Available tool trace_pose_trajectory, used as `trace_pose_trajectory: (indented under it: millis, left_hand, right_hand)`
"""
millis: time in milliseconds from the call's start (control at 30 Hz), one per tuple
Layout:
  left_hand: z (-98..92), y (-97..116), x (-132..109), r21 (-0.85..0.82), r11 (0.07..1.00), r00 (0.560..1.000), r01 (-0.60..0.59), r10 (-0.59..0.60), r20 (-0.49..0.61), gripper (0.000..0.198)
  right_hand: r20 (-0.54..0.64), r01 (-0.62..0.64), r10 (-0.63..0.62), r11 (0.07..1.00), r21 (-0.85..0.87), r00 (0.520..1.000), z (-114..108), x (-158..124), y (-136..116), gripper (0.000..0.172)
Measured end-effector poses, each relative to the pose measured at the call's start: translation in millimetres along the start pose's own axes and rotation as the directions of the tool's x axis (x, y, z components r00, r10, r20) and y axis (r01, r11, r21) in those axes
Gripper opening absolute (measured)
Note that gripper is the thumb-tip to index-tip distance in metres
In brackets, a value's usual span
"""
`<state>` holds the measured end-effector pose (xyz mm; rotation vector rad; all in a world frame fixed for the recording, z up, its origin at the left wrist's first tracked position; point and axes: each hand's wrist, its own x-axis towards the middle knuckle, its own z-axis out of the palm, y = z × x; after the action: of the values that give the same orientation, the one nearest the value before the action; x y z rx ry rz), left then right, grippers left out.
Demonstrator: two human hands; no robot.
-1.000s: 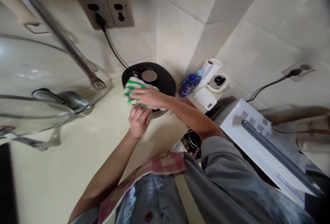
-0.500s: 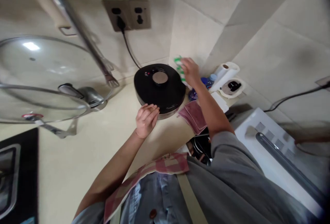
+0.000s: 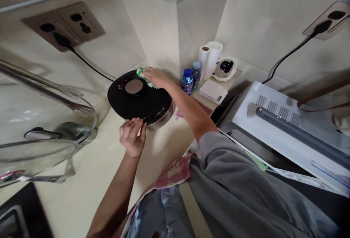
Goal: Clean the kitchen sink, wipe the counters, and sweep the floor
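A black rounded appliance [image 3: 147,103] with a round metallic knob [image 3: 133,87] on top sits on the cream counter near the wall corner. My left hand [image 3: 132,135] has its fingers closed on the appliance's front edge. A green and white cloth [image 3: 142,73] is pressed under my right hand [image 3: 157,77], whose fingers are bent over it on the far part of the black top, beside the knob. Part of the cloth is hidden by the fingers.
Blue-capped bottles [image 3: 187,81], white rolls [image 3: 213,57] and a white scale [image 3: 213,91] stand right of the appliance. A pink cloth [image 3: 202,107] lies behind my right forearm. At right is a white machine [image 3: 279,121]; glass lids [image 3: 35,157] are at left.
The view has turned to the right. My right hand has come from beside the appliance onto its top with the green and white cloth. My left hand stays at the front edge.
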<state>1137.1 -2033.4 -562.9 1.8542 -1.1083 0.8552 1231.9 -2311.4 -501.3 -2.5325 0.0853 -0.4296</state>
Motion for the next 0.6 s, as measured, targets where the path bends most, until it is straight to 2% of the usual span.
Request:
trace_pose_trajectory:
  millis: [67, 100, 200, 267, 300, 333, 367, 400, 433, 467, 533, 600]
  left_hand:
    - [0.7, -1, -2, -0.012, 0.999, 0.999, 0.041, -0.041, 0.017, 0.019]
    - [1.2, -2, -2, -0.017, 0.998, 0.997, 0.068, -0.067, 0.027, 0.018]
    - [2.1, -2, -1, -0.017, 0.990, 0.988, 0.138, -0.136, 0.065, 0.016]
    - [1.4, 1, 2, -0.004, 0.986, 0.981, 0.169, -0.168, 0.101, 0.017]
    - [0.3, 2, 3, 0.003, 0.983, 0.976, 0.181, -0.180, 0.121, 0.018]
    - [-1.3, 5, 3, 0.009, 0.981, 0.972, 0.192, -0.192, 0.136, 0.019]
    - [-3.4, 9, 3, 0.014, 0.979, 0.968, 0.204, -0.204, 0.147, 0.019]
    - [-6.0, 14, 2, 0.020, 0.976, 0.965, 0.215, -0.215, 0.149, 0.019]
    - [-8.7, 20, 1, 0.025, 0.975, 0.964, 0.222, -0.223, 0.143, 0.019]
    - [-11.3, 28, -2, 0.023, 0.975, 0.966, 0.221, -0.222, 0.133, 0.017]
    - [-14.9, 46, -11, -0.012, 0.982, 0.974, 0.191, -0.188, 0.123, 0.013]
    - [-13.4, 66, -21, -0.092, 0.986, 0.976, 0.141, -0.122, 0.180, 0.014]
  right_hand:
    - [0.066, 0.024, -0.022, 0.999, -0.034, 0.998, -12, -28, 6, 0.021]
    - [0.042, 0.017, -0.016, 0.999, -0.029, 0.999, -16, -47, 8, 0.025]
    - [-0.199, -0.052, 0.064, 0.997, 0.065, 0.978, -13, -126, 8, 0.033]
    - [-0.337, -0.124, 0.155, 0.986, 0.112, 0.929, 4, -193, 0, 0.040]
    - [-0.360, -0.179, 0.209, 0.977, 0.115, 0.909, 16, -228, -6, 0.044]
    - [-0.317, -0.213, 0.232, 0.972, 0.094, 0.920, 30, -262, -14, 0.045]
    - [-0.220, -0.215, 0.221, 0.975, 0.050, 0.950, 45, -294, -21, 0.042]
    - [-0.081, -0.179, 0.178, 0.984, -0.007, 0.981, 58, -321, -28, 0.037]
    - [0.063, -0.123, 0.127, 0.991, -0.059, 0.990, 70, -342, -33, 0.034]
    - [0.190, -0.061, 0.080, 0.993, -0.101, 0.978, 80, -357, -36, 0.033]
    - [0.330, -0.001, 0.056, 0.987, -0.164, 0.942, 91, -363, -32, 0.037]
    - [0.321, -0.057, 0.127, 0.974, -0.220, 0.938, 94, -346, -20, 0.042]
